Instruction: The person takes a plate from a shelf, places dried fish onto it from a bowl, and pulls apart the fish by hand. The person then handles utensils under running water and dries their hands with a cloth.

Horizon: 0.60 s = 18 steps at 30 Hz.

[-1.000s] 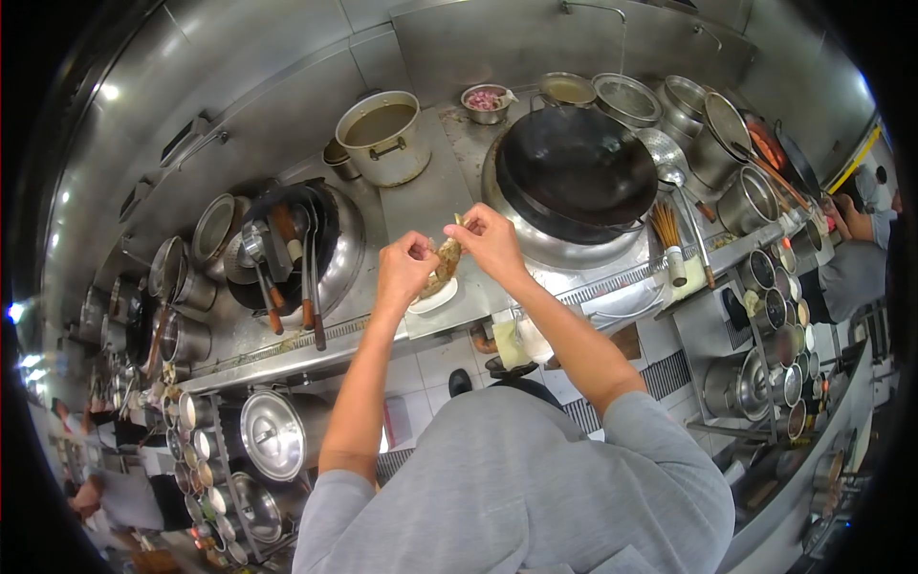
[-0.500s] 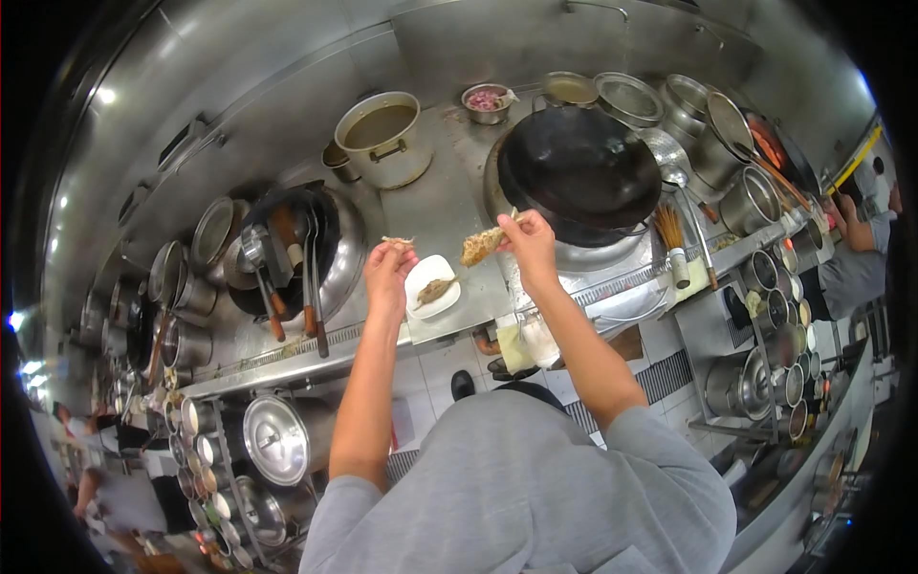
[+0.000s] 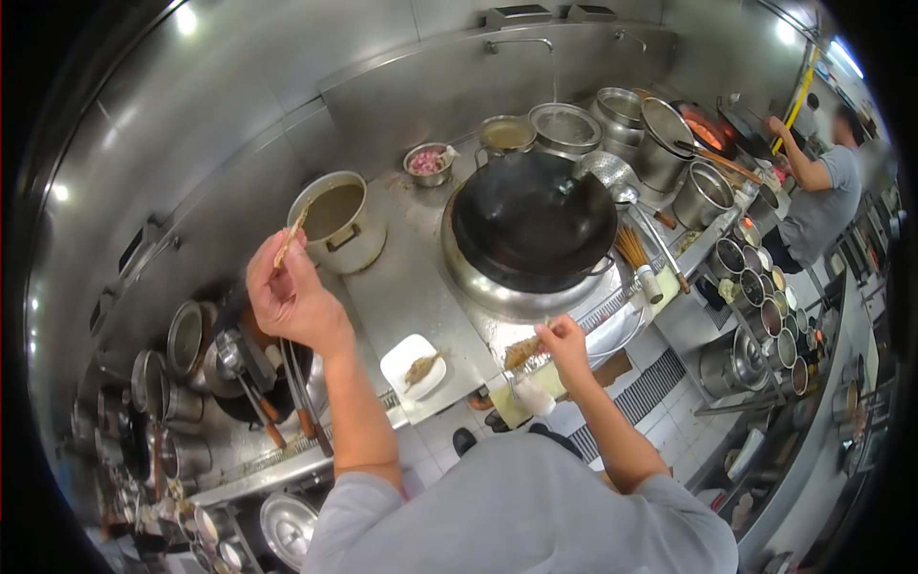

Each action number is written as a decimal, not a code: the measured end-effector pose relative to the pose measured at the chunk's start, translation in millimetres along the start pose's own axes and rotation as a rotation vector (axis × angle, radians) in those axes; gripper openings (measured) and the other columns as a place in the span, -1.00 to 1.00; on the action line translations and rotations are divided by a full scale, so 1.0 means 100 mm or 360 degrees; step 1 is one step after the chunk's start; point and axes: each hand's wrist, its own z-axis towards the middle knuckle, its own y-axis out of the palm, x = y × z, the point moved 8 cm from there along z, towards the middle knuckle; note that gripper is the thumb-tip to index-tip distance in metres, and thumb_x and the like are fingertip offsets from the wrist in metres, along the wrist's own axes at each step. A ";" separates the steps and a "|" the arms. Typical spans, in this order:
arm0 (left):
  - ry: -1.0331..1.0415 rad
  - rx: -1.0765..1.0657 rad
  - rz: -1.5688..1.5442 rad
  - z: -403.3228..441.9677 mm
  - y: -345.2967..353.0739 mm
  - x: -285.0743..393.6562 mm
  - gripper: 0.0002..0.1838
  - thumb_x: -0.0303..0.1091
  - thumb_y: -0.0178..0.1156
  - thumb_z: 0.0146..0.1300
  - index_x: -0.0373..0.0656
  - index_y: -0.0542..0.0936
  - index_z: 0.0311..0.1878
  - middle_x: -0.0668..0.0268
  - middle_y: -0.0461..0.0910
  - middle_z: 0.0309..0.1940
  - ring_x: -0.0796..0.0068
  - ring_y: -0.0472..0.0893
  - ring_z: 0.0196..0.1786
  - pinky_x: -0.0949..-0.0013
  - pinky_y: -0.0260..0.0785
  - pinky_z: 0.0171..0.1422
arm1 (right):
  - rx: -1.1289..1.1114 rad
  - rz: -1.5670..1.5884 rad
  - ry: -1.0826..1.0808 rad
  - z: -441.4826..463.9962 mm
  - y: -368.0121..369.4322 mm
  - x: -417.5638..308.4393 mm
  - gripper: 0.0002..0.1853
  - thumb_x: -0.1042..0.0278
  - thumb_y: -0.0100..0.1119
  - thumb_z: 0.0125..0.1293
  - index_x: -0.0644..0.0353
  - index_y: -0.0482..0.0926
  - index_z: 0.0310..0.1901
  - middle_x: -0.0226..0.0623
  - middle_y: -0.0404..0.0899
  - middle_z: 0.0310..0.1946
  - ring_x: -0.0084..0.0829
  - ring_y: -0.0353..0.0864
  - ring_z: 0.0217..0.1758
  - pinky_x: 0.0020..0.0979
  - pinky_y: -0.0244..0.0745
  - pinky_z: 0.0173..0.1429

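Note:
Raised at the left, my left hand (image 3: 298, 297) pinches a thin brownish strip (image 3: 291, 241) between thumb and fingers, in front of the large pot of liquid (image 3: 346, 251). Lower and to the right, my right hand (image 3: 566, 350) is closed on the end of a brown, rough-looking food piece (image 3: 522, 353), near the counter's front edge. Between the hands a white square dish (image 3: 396, 360) rests on the steel counter (image 3: 406, 297), with another brownish piece (image 3: 421, 367) in it. What exactly the food is cannot be made out.
A black wok (image 3: 535, 220) sits on the right burner, with a bamboo brush (image 3: 632, 251) and ladles beside it. A bowl of pink pieces (image 3: 428, 165) stands behind. Utensils fill the left wok. Another person (image 3: 830, 191) works at the far right.
The view has swung toward the right. My hands, earlier together over the dish, have parted; my left hand has risen with the thin strip and my right hand has lowered with the brown piece.

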 end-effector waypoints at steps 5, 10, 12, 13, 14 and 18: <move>-0.0222 -0.0158 0.0145 0.00 0.91 -1.37 -0.81 -0.57 0.22 0.21 -0.24 0.60 -0.10 0.23 0.66 -0.23 0.45 0.64 -0.20 0.44 0.49 -0.05 | 0.0354 -0.0022 0.0021 -0.12 -0.49 0.04 -0.76 0.46 0.31 0.21 0.18 0.39 -0.44 -0.41 0.49 -0.59 -0.60 0.47 -0.61 -0.53 0.47 -0.51; -0.0965 -0.1225 0.1206 -2.13 1.09 -5.55 -0.49 -0.44 0.02 0.28 -0.20 0.33 0.33 -0.08 0.50 0.13 -0.09 0.47 0.20 0.13 0.33 0.26 | 0.0562 -0.0012 0.0018 -0.25 -0.73 0.09 -0.79 0.46 0.32 0.21 0.19 0.42 -0.40 -0.43 0.48 -0.59 -0.64 0.46 -0.60 -0.55 0.48 -0.50; -0.0901 -0.1292 0.0986 -2.49 0.86 -4.94 -0.40 -0.51 0.03 0.25 -0.20 0.24 0.39 -0.02 0.41 0.26 0.06 0.46 0.26 0.18 0.32 0.28 | 0.0617 -0.0074 -0.0025 -0.19 -0.86 0.22 -0.79 0.46 0.33 0.21 0.20 0.43 -0.42 -0.42 0.49 -0.58 -0.64 0.47 -0.59 -0.56 0.47 -0.50; -0.1112 -0.1220 0.0743 -2.66 0.67 -4.38 -0.40 -0.54 0.04 0.23 -0.21 0.26 0.38 0.02 0.41 0.27 0.12 0.47 0.25 0.21 0.33 0.27 | 0.0662 -0.0203 0.0008 -0.18 -0.87 0.23 -0.80 0.47 0.32 0.20 0.21 0.43 -0.43 -0.40 0.49 -0.57 -0.63 0.47 -0.58 -0.56 0.46 -0.49; -0.1318 -0.1118 0.0493 -2.72 0.55 -3.87 -0.40 -0.57 0.04 0.22 -0.23 0.27 0.37 0.06 0.40 0.28 0.18 0.48 0.24 0.23 0.33 0.27 | 0.0659 -0.0196 0.0037 -0.11 -0.81 0.27 -0.79 0.47 0.32 0.20 0.22 0.44 -0.45 -0.40 0.49 -0.57 -0.62 0.46 -0.57 -0.55 0.45 -0.47; -0.1629 -0.1104 0.0504 -3.10 -0.47 -2.74 -0.46 -0.62 0.06 0.19 -0.25 0.38 0.29 0.14 0.44 0.23 0.30 0.52 0.15 0.32 0.39 0.17 | 0.0372 -0.0795 -0.0137 0.30 -0.35 0.16 -0.78 0.41 0.39 0.12 0.30 0.51 -0.45 -0.35 0.49 -0.57 -0.56 0.44 -0.49 -0.45 0.38 -0.37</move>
